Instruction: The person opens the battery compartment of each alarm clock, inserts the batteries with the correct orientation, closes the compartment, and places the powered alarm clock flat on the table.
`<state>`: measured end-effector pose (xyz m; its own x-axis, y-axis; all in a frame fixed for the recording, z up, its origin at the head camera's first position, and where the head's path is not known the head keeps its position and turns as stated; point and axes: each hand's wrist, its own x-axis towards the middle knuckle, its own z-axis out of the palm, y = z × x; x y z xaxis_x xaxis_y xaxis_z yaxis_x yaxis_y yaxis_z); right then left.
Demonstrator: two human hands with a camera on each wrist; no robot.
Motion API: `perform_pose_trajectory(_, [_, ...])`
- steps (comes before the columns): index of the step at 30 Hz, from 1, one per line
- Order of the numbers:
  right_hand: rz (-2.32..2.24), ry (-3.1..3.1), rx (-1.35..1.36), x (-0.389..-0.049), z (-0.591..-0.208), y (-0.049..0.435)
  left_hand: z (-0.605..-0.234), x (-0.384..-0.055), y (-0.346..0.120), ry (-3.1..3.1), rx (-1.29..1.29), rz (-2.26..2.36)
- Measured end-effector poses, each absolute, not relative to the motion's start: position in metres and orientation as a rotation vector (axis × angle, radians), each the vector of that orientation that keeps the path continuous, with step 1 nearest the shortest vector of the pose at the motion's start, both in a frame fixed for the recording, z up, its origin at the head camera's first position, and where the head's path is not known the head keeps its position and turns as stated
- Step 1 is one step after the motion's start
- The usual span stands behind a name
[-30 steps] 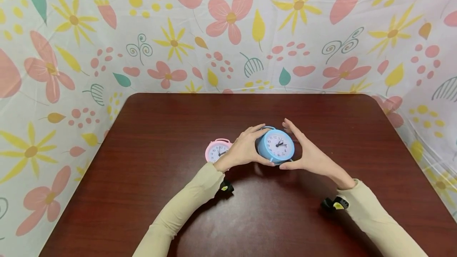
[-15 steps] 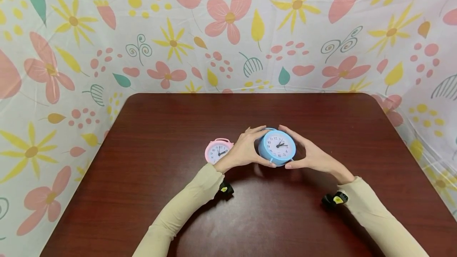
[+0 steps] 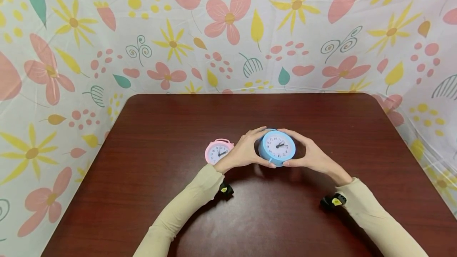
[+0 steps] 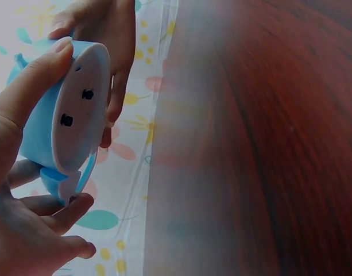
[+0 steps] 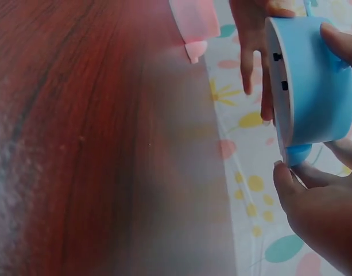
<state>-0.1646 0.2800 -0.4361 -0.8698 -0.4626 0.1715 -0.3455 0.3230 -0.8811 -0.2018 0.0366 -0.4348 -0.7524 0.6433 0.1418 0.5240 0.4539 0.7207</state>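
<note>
A round blue alarm clock (image 3: 277,146) is held between both hands, its white dial facing up toward the head camera. My left hand (image 3: 246,148) grips its left side, thumb below and fingers at the top. On the other side my right hand (image 3: 312,154) holds it, thumb at the lower edge and fingertips at the top. In the left wrist view, the clock's pale back (image 4: 84,109) shows two small black knobs. The clock appears raised off the table. A pink alarm clock (image 3: 216,152) stands left of it, partly hidden behind my left hand and wrist.
The dark reddish-brown table (image 3: 160,130) has rounded far corners. A floral cloth backdrop (image 3: 228,58) hangs behind it and along the sides. Black wrist cameras are strapped at both sleeves (image 3: 192,193).
My right hand has closed in, its fingers coming down from beside the blue clock onto its top and right side. The blue clock has shifted only slightly; the pink clock stays put.
</note>
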Motion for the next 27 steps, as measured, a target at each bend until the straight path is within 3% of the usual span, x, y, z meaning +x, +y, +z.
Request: perform_pose_trajectory(27, [-1.367,2.693,-0.727,-0.168,-0.450,0.276,-0.440,-0.204,0.039,2.638,1.180,0.902])
